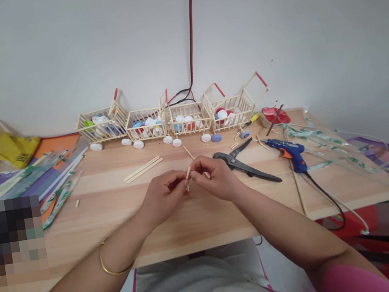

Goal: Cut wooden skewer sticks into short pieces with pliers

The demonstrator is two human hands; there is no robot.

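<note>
A grey apron (203, 281) with pink lettering is filling the space nearest the camera, on the near side of the black cutters (232, 161) that are lying on the wooden bench (207, 232). Left of the cutters, the person's left hand (161, 195) is pinching a short stick (187, 172) between thumb and fingers, while the right hand (216, 177), just beside the cutters, is pinching at it from the other side. A longer loose stick (188, 151) is running out from behind the right hand; whether that hand is gripping it too cannot be told. Farther left of the cutters, a few thin sticks (143, 170) are lying together. Beyond the cutters, four stick-built carts (169, 120) are standing in a row, carrying white and coloured pieces. Right of the cutters, a blue glue gun (293, 151) is lying, its black cord (325, 194) trailing over the bench's near edge.
</note>
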